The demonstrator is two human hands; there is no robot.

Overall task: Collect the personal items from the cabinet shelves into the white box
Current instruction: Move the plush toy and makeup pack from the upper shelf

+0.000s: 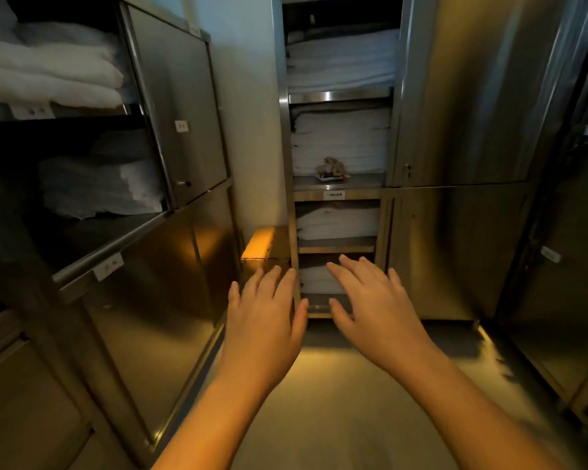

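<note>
A steel cabinet point(340, 96) stands open straight ahead, its shelves stacked with folded white linen. On the middle shelf a small crumpled brownish item point(332, 167) rests on a flat white tray in front of the linen. My left hand point(267, 313) and my right hand point(370, 300) are stretched forward side by side, palms down, fingers spread, holding nothing. They hover in front of the cabinet's lowest shelves, well below the brownish item. No white box is in view.
An open steel cabinet point(82, 184) with folded white towels lines the left side. Closed steel doors point(462, 113) fill the right. A cardboard box point(265, 245) sits on the floor in the corner between the cabinets. The floor aisle point(336, 401) runs toward me.
</note>
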